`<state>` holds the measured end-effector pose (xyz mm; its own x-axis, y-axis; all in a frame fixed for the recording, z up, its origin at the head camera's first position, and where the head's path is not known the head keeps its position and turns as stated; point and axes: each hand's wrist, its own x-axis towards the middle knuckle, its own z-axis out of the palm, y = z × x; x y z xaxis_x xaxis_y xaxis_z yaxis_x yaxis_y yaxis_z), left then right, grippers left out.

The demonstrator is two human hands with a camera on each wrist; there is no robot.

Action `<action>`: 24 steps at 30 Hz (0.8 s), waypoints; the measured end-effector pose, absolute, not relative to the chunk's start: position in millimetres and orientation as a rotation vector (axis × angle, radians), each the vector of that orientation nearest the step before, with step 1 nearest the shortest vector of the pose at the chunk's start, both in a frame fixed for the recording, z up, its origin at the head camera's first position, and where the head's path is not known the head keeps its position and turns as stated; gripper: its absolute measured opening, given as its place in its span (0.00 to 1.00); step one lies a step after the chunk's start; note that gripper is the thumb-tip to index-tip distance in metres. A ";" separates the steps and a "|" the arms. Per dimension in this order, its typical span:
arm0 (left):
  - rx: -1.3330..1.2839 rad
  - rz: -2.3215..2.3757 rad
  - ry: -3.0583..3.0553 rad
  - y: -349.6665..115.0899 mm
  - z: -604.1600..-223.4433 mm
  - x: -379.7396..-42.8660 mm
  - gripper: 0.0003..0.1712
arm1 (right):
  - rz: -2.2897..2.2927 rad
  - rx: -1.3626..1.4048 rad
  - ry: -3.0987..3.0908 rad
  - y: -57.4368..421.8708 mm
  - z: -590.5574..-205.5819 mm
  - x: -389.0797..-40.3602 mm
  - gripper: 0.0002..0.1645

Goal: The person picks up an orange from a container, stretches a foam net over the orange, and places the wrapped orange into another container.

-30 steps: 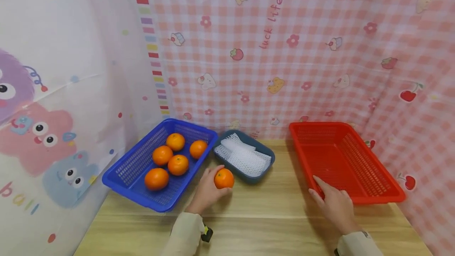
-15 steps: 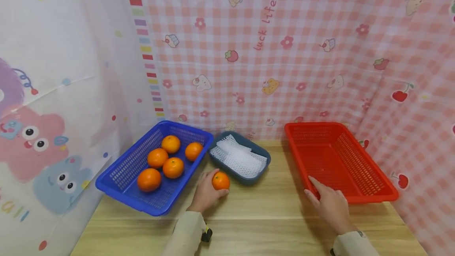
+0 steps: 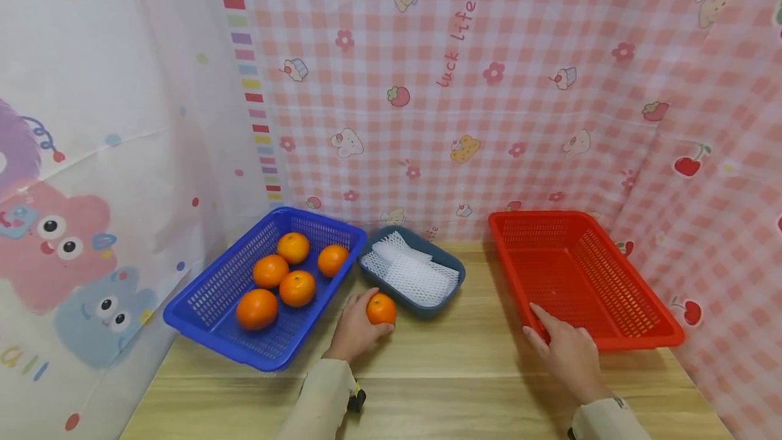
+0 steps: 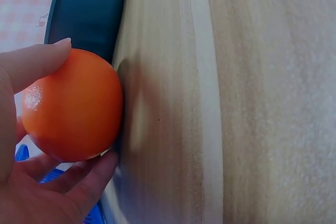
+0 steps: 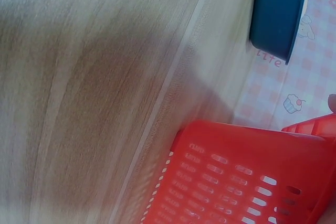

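Note:
My left hand (image 3: 356, 330) holds an orange (image 3: 381, 309) just right of the blue basket, close over the wooden table. In the left wrist view, the thumb lies along one side of the orange (image 4: 73, 106) and the fingers curl round the other. Several more oranges (image 3: 297, 288) lie in the blue basket (image 3: 281, 356). At the near left corner of the red basket (image 3: 635, 343), my right hand (image 3: 571, 355) grips the rim, thumb outside and fingers over the edge. The right wrist view shows the red basket's slotted wall (image 5: 231, 177), with most of that hand out of frame.
Between the baskets, towards the back, stands a dark teal tray (image 3: 421, 311) with white foam netting (image 3: 415, 276) in it. The wooden table (image 3: 452, 386) ends at a pink checked cloth (image 3: 366, 114) behind and a white printed cloth (image 3: 153, 175) on the left.
The head view has shifted slightly, moving everything a little to the left. Both hands keep their holds, the left on the orange and the right on the red basket's rim.

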<state>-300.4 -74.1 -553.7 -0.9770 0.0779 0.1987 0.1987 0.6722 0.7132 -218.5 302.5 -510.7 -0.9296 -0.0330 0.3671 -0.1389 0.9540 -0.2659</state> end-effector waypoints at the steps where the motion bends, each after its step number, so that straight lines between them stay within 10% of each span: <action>1: -0.226 -1.194 -2.735 -74.1 -552.8 -300.0 0.46 | 0.409 0.127 -2.739 302.1 -510.5 -218.4 0.32; 24: -0.311 -0.823 -2.660 -115.7 -470.2 -298.6 0.38 | 0.424 0.105 -2.781 302.1 -509.0 -217.7 0.34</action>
<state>-298.6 -115.7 -470.2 -0.9189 0.1069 0.3798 0.3026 0.8085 0.5047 -217.7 302.1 -509.0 -0.9445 -0.0234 0.3276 -0.1200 0.9531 -0.2778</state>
